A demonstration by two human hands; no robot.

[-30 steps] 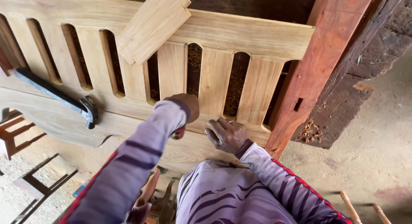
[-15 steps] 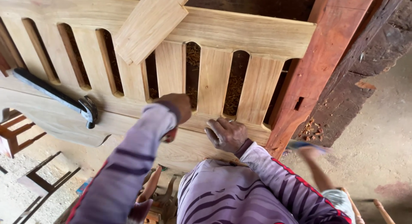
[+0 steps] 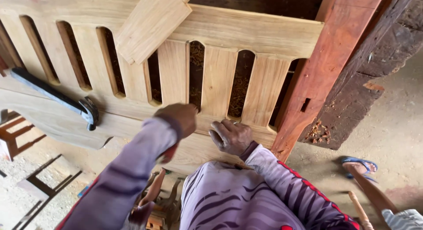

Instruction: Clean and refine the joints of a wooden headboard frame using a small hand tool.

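Observation:
A pale wooden panel (image 3: 264, 33) with upright slats and arched gaps lies in front of me. My left hand (image 3: 179, 119) is closed in a fist over the panel's lower rail, gripping a red-handled tool (image 3: 169, 153) that is mostly hidden under my wrist. Just to its right, my right hand (image 3: 231, 136) rests on the same rail with bent fingers and nothing seen in it. Both arms wear purple striped sleeves.
A dark hammer (image 3: 57, 99) lies on the panel's left side. A loose plank (image 3: 152, 25) leans across the slats. A reddish post (image 3: 328, 67) stands at the right. Another person's foot in a blue sandal (image 3: 361, 164) is on the floor. A small stool (image 3: 15, 137) stands at the left.
Another person's sandalled foot and leg have come into view at the lower right. My hands stay on the lower rail, almost where they were.

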